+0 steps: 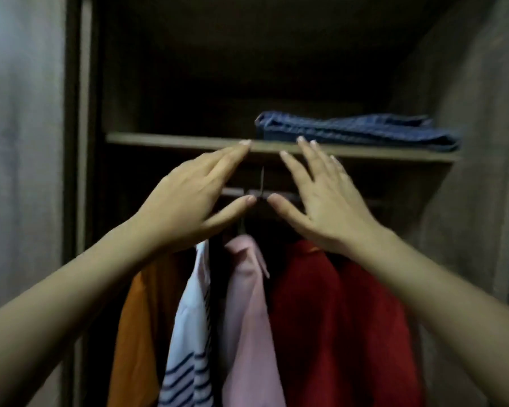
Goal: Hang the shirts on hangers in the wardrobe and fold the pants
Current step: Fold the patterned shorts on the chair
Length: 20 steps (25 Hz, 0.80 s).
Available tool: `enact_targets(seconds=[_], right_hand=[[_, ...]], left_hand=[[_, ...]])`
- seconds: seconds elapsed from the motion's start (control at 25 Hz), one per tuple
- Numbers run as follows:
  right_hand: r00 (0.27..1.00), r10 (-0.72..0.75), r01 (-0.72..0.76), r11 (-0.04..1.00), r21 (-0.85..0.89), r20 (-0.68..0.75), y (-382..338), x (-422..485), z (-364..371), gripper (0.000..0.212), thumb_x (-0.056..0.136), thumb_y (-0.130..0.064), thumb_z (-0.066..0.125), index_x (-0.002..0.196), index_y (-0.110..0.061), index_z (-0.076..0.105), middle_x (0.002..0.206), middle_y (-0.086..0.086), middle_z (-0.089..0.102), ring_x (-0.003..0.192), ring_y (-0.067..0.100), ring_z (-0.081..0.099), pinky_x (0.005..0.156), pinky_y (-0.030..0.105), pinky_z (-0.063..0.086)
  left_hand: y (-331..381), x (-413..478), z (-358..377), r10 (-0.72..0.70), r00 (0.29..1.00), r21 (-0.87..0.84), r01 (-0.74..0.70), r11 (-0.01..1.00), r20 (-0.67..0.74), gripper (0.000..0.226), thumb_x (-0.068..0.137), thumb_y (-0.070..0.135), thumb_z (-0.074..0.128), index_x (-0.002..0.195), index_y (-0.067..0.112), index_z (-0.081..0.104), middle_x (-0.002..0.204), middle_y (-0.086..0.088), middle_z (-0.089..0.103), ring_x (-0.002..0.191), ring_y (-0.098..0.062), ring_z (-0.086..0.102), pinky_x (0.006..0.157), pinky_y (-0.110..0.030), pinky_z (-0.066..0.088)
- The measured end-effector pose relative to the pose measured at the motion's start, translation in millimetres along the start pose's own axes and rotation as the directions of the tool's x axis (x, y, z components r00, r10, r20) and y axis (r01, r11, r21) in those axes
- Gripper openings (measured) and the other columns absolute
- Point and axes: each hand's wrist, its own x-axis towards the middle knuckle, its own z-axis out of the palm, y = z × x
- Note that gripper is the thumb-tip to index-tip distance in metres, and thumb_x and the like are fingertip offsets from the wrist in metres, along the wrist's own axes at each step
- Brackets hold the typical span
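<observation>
Both my hands are spread flat and hold nothing. My left hand (188, 201) and right hand (321, 195) flank the thin dark metal hanger hook (262, 180) on the grey wardrobe rail (288, 196), thumb tips close on either side of it; blur hides whether they touch.

At six o'clock below the hook hangs the soft pink collared shirt (247, 304). The deep red knit shirt (335, 318) is at its three o'clock, and the white shirt with navy stripes (188, 333) and the orange shirt (141, 318) are at its nine o'clock.

The folded blue denim pants (350, 130) lie on the wooden shelf (159, 139), at one o'clock from my hands.

I judge these shirts light and limp, apt to slide off a shoulder, so I would take the stiff hook or hanger neck, never the cloth. The denim looks heavier and should hold its fold.
</observation>
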Motion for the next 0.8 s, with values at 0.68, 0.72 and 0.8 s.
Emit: enact_targets(seconds=[0.68,0.72,0.8], right_hand=[[0.407,-0.752,0.178,0.623,0.762,0.519,-425,-348,244,0.092,0.084,-0.072,0.005,0.134,-0.009,0.05,0.142,0.019,0.045,0.131,0.034,0.044,0.105,0.048,0.036],[0.317,-0.773,0.148,0.613,0.776,0.55,-443,-375,251,0.09,0.087,-0.071,0.007,0.126,-0.008,0.058,0.134,0.019,0.054,0.123,0.035,0.053,0.097,0.051,0.044],[0.247,-0.803,0.173,0.588,0.79,0.543,-468,-425,264,0.094,0.085,-0.072,0.005,0.121,-0.007,0.062,0.129,0.019,0.059,0.119,0.035,0.056,0.095,0.051,0.047]], left_hand=[[120,-632,-96,-0.748,0.01,0.482,0.759,0.437,0.663,0.073,0.087,0.054,0.032,0.145,0.01,0.032,0.143,-0.014,0.045,0.124,-0.031,0.05,0.1,-0.036,0.043],[138,-659,-103,-0.728,-0.074,0.512,0.76,0.401,0.681,0.069,0.089,0.051,0.036,0.146,0.013,0.03,0.147,-0.01,0.042,0.126,-0.029,0.048,0.101,-0.036,0.042],[166,-701,-112,-0.684,-0.18,0.549,0.749,0.371,0.707,0.063,0.091,0.043,0.041,0.146,0.015,0.031,0.147,-0.008,0.041,0.127,-0.027,0.047,0.099,-0.036,0.042]])
